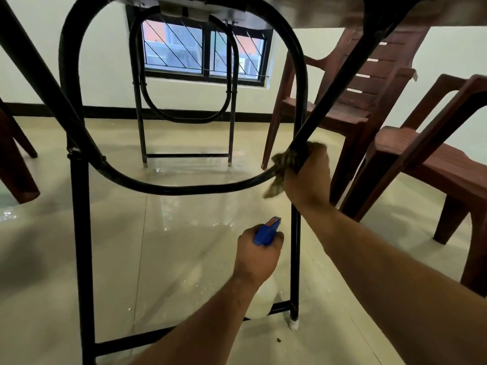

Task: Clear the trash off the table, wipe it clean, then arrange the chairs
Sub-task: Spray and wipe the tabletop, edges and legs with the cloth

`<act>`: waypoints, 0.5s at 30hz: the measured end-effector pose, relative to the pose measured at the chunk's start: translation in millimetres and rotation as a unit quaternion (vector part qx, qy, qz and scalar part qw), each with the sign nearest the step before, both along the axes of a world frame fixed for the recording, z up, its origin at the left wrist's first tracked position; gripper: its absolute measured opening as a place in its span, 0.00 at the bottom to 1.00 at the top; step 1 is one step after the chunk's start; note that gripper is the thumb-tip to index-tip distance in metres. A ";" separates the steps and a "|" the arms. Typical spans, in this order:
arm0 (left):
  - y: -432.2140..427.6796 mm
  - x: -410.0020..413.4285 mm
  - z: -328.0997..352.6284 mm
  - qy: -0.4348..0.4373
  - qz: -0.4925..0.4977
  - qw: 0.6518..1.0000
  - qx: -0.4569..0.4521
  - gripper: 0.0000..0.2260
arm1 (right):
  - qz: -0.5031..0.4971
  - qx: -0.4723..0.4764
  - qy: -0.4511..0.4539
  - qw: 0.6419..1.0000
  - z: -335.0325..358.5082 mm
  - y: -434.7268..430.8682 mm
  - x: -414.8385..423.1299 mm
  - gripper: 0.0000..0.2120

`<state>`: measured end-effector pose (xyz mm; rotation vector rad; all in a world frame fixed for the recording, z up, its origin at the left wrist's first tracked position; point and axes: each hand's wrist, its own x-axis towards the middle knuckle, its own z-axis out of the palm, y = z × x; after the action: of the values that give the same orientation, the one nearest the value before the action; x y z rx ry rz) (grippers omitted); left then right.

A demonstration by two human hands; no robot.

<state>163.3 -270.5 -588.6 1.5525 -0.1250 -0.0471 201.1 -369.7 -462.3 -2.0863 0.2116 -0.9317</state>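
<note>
The fingers of the right hand (308, 177) are clamped round a cloth (279, 164), pressing it against the black tube of the frame (184, 189) where the curved loop meets a slanted brace, low under the surface (342, 11). The cloth looks soft, limp and light; it moulds to the round tube, a loose end hanging below the hand, so a wrapped grip that slides along the tube suits it. The tube looks stiff and glossy, likely slick when wet. The left hand (257, 254), nearer and lower, grips the neck of a spray bottle (266, 231) under its blue trigger head; the white body sits down by the frame's near crossbar. It is probably light plastic, best held at the neck. Two brown chairs (369, 83) stand to the right, apparently moulded plastic, stiff and light; the backrest or armrests offer a good hold.
</note>
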 end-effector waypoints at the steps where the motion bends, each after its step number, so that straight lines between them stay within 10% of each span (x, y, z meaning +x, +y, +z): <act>1: -1.4 0.1 -1.7 0.003 0.001 1.000 0.002 0.06 | 0.012 -0.012 -0.051 0.999 3.6 5.0 0.3 0.26; 6: -0.1 1.4 -12.7 0.009 -0.011 1.000 0.002 0.05 | -0.042 -0.157 0.133 0.978 -55.0 7.0 -3.0 0.50; 15: 8.0 0.0 -35.2 0.003 -0.008 0.999 0.037 0.12 | -0.064 -0.050 0.303 0.950 -120.7 -18.5 -36.9 0.16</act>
<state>163.4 -262.6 -623.8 1.6257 -0.1326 -0.0708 164.2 -388.2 -583.0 -2.4274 0.6332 -0.3480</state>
